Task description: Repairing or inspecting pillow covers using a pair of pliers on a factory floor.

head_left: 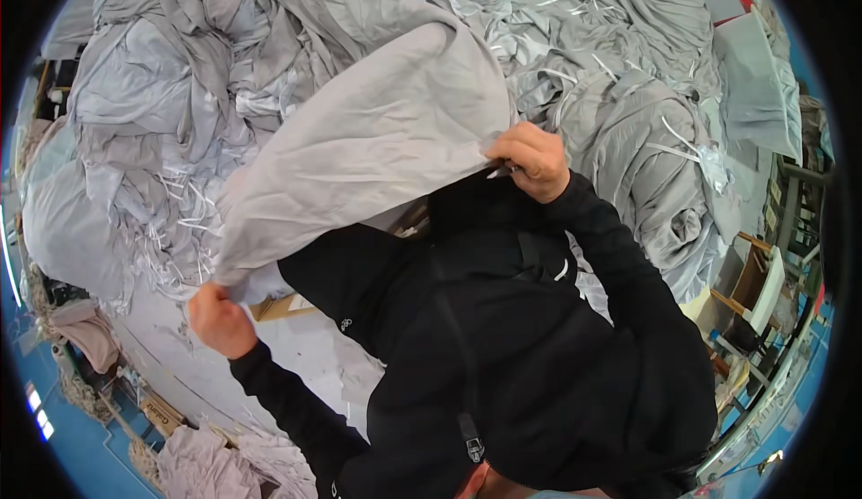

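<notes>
A large light grey piece of cloth (359, 149) is stretched out between my two hands, in front of my black hooded top (503, 337). My left hand (218, 319) is closed on the cloth's lower left corner. My right hand (532, 160) pinches its right edge higher up, at chest height. A small thin object pokes out under the right fingers; I cannot tell what it is. The cloth hides the part of the table behind it.
A big heap of grey fabric pieces (180, 77) with white strips covers the table. More grey bundles (646, 140) lie to the right. A cardboard box (278, 306) sits under the cloth. A red and white box (729, 1) is at top right, wooden chairs (754, 297) at right.
</notes>
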Tool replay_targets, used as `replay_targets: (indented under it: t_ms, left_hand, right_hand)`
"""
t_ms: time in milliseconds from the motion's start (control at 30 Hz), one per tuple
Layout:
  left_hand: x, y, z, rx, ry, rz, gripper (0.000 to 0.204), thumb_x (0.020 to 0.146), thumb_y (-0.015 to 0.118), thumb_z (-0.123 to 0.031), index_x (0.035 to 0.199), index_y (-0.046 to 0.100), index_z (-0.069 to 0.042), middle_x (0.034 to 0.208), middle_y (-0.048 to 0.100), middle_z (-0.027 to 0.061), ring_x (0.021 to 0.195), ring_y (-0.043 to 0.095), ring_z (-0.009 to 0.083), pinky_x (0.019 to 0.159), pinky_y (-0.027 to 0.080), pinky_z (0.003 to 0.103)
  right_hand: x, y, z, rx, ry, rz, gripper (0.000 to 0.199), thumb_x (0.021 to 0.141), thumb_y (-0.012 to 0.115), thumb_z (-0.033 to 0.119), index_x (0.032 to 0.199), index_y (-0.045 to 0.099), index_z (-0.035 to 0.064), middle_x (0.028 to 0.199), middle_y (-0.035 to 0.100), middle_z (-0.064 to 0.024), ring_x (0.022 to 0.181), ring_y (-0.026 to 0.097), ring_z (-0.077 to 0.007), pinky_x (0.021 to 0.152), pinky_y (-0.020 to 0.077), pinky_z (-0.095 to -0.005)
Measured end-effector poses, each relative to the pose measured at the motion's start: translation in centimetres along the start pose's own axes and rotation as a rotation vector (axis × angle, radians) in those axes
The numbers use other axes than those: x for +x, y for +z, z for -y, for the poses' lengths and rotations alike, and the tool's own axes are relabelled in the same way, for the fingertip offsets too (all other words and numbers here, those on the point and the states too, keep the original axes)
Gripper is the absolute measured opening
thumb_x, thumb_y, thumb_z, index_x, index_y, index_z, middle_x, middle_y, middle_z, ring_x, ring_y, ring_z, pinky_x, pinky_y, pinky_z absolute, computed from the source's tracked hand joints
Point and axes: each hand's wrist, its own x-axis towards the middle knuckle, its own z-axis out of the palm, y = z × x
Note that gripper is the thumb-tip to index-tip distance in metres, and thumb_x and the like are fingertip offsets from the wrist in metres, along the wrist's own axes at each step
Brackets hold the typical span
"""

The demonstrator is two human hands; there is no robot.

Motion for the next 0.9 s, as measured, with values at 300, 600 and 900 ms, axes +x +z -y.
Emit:
replay_targets:
  t_ms: [300, 600, 900]
  left_hand:
    - [-0.1, 2.1, -21.7, -1.033, 0.339, 0.254, 0.025, 0.080, 0.065, 0.003, 0.105, 0.063, 0.000, 0.101, 0.061, 0.0153, 0.077, 0.063, 0.0257, 0.065, 0.051, 0.031]
    - [-1.4, 9.9, -30.0, -1.186, 0.259, 0.331, 0.025, 0.071, 0.077, -0.008, 0.088, 0.060, -0.002, 0.085, 0.058, 0.0099, 0.067, 0.062, 0.0228, 0.060, 0.050, 0.033]
    - [-1.5, 10.4, -30.9, -1.054, 0.352, 0.225, 0.022, 0.070, 0.076, -0.010, 0.079, 0.057, -0.006, 0.082, 0.057, 0.0060, 0.069, 0.060, 0.0273, 0.059, 0.048, 0.038]
  right_hand:
    - [-2.3, 0.9, 0.0, -0.082, 0.030, 0.068, 0.036, 0.055, 0.063, -0.008, 0.088, 0.068, 0.0061, 0.082, 0.062, -0.0054, 0.079, 0.061, -0.0255, 0.066, 0.0499, -0.0345]
    - [-3.1, 0.2, 0.7, -0.153, 0.107, 0.048, 0.037, 0.055, 0.066, -0.007, 0.089, 0.068, 0.0080, 0.090, 0.066, -0.0037, 0.083, 0.063, -0.0240, 0.068, 0.0519, -0.0331]
    - [-2.4, 0.0, 2.8, -0.069, 0.191, 0.009, 0.035, 0.058, 0.069, -0.009, 0.090, 0.067, 0.0037, 0.090, 0.067, -0.0081, 0.082, 0.063, -0.0274, 0.072, 0.0507, -0.0337]
